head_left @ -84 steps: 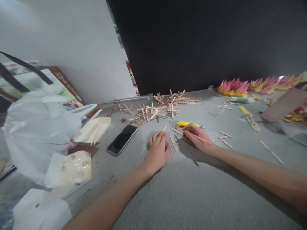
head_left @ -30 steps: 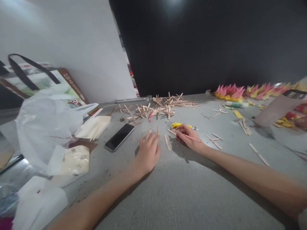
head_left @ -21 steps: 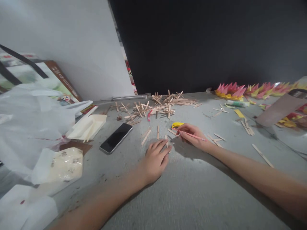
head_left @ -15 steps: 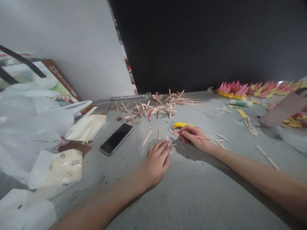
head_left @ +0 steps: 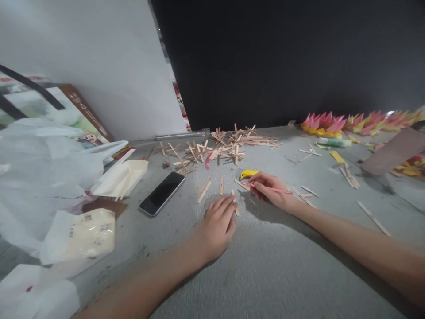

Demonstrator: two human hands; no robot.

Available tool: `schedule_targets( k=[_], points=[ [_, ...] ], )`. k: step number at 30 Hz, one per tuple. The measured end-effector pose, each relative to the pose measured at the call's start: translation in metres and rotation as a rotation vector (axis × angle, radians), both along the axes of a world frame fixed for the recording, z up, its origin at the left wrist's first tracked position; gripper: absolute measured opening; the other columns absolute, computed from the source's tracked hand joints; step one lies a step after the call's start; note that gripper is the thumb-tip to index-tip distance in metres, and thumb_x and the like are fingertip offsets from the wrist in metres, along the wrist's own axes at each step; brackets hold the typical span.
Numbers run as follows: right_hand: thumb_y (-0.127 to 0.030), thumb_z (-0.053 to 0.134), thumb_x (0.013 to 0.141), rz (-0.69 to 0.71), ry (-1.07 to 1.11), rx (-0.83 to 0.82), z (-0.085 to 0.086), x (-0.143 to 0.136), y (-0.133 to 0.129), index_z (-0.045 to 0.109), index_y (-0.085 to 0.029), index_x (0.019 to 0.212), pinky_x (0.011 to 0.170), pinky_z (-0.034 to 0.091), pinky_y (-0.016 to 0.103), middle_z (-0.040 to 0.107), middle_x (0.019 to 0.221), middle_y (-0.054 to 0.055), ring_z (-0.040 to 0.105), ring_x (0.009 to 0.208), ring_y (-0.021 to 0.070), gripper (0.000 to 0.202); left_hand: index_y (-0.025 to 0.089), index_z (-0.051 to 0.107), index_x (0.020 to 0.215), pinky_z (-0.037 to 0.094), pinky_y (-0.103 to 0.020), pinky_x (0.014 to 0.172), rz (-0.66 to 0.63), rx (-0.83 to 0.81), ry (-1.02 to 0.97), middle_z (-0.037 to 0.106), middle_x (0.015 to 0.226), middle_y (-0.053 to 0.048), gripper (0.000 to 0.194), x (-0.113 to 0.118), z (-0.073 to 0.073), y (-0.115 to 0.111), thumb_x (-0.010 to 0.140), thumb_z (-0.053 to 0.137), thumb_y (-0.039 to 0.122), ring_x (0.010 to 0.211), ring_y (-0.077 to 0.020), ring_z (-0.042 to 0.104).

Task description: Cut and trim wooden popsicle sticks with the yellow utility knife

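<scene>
No text is legible; the characters on the brown-edged bag (head_left: 75, 110) and pale wrapper (head_left: 90, 235) blur.

Left hand (head_left: 217, 226) — shifted right and nearer, off wooden sticks (head_left: 204, 192) at left, now bare; rests on another stick (head_left: 233, 193), uncovered at first. Yellow cutter (head_left: 248, 174) — far-right blade end now hidden behind right hand (head_left: 268, 189).

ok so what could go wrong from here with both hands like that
The yellow-handled tool lies just beyond the right hand, which partly hides it; if that is a cutter with its blade out, a fingertip could get nicked. The wooden stick under the left hand might slip, as only fingers seem to steady it. The phone, left of that hand, could get knocked if the arm swings outward.
</scene>
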State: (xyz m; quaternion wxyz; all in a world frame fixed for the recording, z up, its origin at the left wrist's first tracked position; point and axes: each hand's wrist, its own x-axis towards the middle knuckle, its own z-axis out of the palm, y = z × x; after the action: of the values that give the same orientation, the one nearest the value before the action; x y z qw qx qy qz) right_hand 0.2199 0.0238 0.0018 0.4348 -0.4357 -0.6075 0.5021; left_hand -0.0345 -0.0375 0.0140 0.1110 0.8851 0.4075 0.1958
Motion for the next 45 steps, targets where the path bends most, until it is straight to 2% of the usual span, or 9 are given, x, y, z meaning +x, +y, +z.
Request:
schedule_targets(
  k=[10, 18, 25, 30, 35, 37, 40, 42, 45],
  points=[
    [-0.052, 0.063, 0.096, 0.028, -0.067, 0.062, 0.007, 0.000, -0.003, 0.074, -0.023, 0.110, 0.050, 0.045, 0.028, 0.074, 0.095, 0.007, 0.061, 0.062, 0.0163, 0.034, 0.021, 0.064, 0.133, 0.043, -0.052, 0.119, 0.017, 0.008, -0.004, 0.059, 0.152, -0.011, 0.036, 0.001, -0.001, 0.000, 0.101, 0.047, 0.018, 0.143, -0.0267, 0.051],
    [-0.052, 0.061, 0.098, 0.035, -0.064, 0.064, -0.003, 0.002, 0.001, 0.074, -0.024, 0.111, 0.050, 0.045, 0.028, 0.073, 0.091, 0.007, 0.062, 0.062, 0.0168, 0.033, 0.024, 0.063, 0.136, 0.042, -0.052, 0.120, 0.007, 0.007, -0.010, 0.057, 0.153, -0.010, 0.038, -0.002, -0.006, 0.001, 0.102, 0.047, 0.019, 0.145, -0.0269, 0.049],
    [-0.049, 0.061, 0.099, 0.039, -0.077, 0.063, 0.001, 0.001, 0.000, 0.074, -0.023, 0.111, 0.050, 0.044, 0.027, 0.072, 0.088, 0.006, 0.061, 0.061, 0.0157, 0.031, 0.022, 0.062, 0.136, 0.042, -0.051, 0.119, -0.011, 0.019, -0.003, 0.056, 0.154, -0.011, 0.037, -0.002, -0.004, 0.000, 0.103, 0.047, 0.019, 0.146, -0.0265, 0.048],
    [-0.049, 0.060, 0.099, 0.057, -0.079, 0.063, -0.002, 0.003, 0.002, 0.073, -0.021, 0.112, 0.051, 0.044, 0.026, 0.073, 0.093, 0.007, 0.062, 0.063, 0.0151, 0.033, 0.021, 0.062, 0.136, 0.042, -0.052, 0.119, -0.014, 0.015, 0.001, 0.056, 0.154, -0.011, 0.037, -0.002, -0.002, 0.000, 0.103, 0.046, 0.018, 0.145, -0.0269, 0.048],
    [-0.046, 0.062, 0.099, 0.053, -0.066, 0.053, 0.003, 0.002, 0.000, 0.074, -0.021, 0.110, 0.052, 0.042, 0.026, 0.071, 0.086, 0.006, 0.059, 0.061, 0.0140, 0.030, 0.022, 0.061, 0.135, 0.041, -0.051, 0.120, -0.007, -0.004, -0.003, 0.056, 0.154, -0.010, 0.036, -0.001, -0.001, -0.001, 0.102, 0.048, 0.017, 0.146, -0.0269, 0.048],
    [-0.044, 0.064, 0.098, 0.093, -0.031, 0.028, 0.008, 0.003, -0.001, 0.074, -0.021, 0.111, 0.053, 0.042, 0.025, 0.070, 0.084, 0.005, 0.059, 0.063, 0.0139, 0.028, 0.020, 0.057, 0.138, 0.041, -0.051, 0.120, 0.013, -0.017, -0.021, 0.057, 0.153, -0.011, 0.039, 0.000, -0.001, -0.001, 0.101, 0.049, 0.016, 0.145, -0.0268, 0.048],
    [-0.040, 0.065, 0.098, 0.270, 0.022, -0.041, 0.016, 0.007, 0.000, 0.075, -0.020, 0.110, 0.057, 0.044, 0.025, 0.072, 0.086, 0.005, 0.063, 0.069, 0.0147, 0.025, 0.019, 0.053, 0.141, 0.042, -0.049, 0.119, 0.043, -0.035, -0.046, 0.058, 0.152, -0.011, 0.042, 0.000, -0.001, -0.002, 0.100, 0.049, 0.014, 0.144, -0.0262, 0.049],
    [-0.038, 0.065, 0.097, 0.363, 0.037, -0.074, 0.018, 0.009, 0.000, 0.075, -0.019, 0.106, 0.058, 0.045, 0.025, 0.073, 0.087, 0.006, 0.065, 0.071, 0.0152, 0.023, 0.020, 0.058, 0.134, 0.042, -0.049, 0.119, 0.027, -0.030, -0.040, 0.058, 0.152, -0.010, 0.036, 0.000, -0.001, -0.002, 0.100, 0.048, 0.013, 0.145, -0.0260, 0.047],
    [-0.037, 0.065, 0.097, 0.385, 0.028, -0.080, 0.019, 0.011, 0.000, 0.076, -0.018, 0.106, 0.058, 0.045, 0.024, 0.073, 0.085, 0.005, 0.065, 0.069, 0.0145, 0.024, 0.019, 0.062, 0.124, 0.041, -0.049, 0.119, -0.001, -0.018, -0.019, 0.058, 0.151, -0.010, 0.029, 0.000, -0.001, -0.002, 0.100, 0.047, 0.013, 0.147, -0.0259, 0.046]
  ],
)
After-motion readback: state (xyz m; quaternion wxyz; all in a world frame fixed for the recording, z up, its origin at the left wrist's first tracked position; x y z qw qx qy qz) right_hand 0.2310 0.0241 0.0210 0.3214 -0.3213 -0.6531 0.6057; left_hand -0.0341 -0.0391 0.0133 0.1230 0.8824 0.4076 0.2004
